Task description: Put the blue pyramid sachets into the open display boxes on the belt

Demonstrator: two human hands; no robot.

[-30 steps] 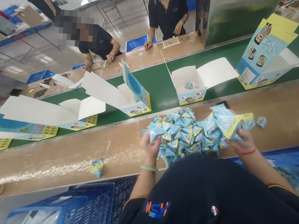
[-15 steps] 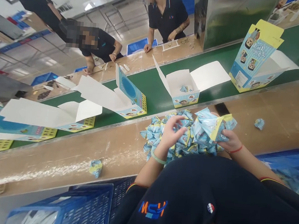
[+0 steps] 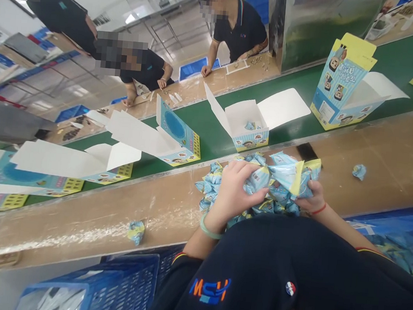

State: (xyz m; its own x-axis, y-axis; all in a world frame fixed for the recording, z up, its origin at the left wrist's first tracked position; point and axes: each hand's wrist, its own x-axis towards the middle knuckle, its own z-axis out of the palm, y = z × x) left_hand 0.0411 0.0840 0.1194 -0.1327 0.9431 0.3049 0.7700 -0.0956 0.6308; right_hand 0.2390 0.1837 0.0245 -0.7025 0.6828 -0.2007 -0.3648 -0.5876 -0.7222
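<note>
Over a heap of small blue-and-yellow packets [image 3: 212, 177], my left hand [image 3: 238, 186] curls its fingers and thumb around a packet [image 3: 258, 179]. My right hand [image 3: 311, 197] is closed on several packets [image 3: 287, 174] bunched together, their shiny wrappers sticking up past the fingers. The two hands are close together, and the packets they hold nearly meet. Part of the heap is hidden behind my hands and my dark shirt. Straight beyond it, an open white-lined box [image 3: 251, 135] has a few packets inside.
Several open boxes stand along the green conveyor belt [image 3: 215, 136], including a tall one [image 3: 342, 89] at right. Loose packets [image 3: 359, 172] [image 3: 136, 232] lie on the brown table [image 3: 96, 217]. A blue crate [image 3: 123, 283] is below. Co-workers sit across the belt.
My left hand has moved from open above the heap to closed around a packet. My right hand's bunch has shifted slightly left. The view has tilted a little.
</note>
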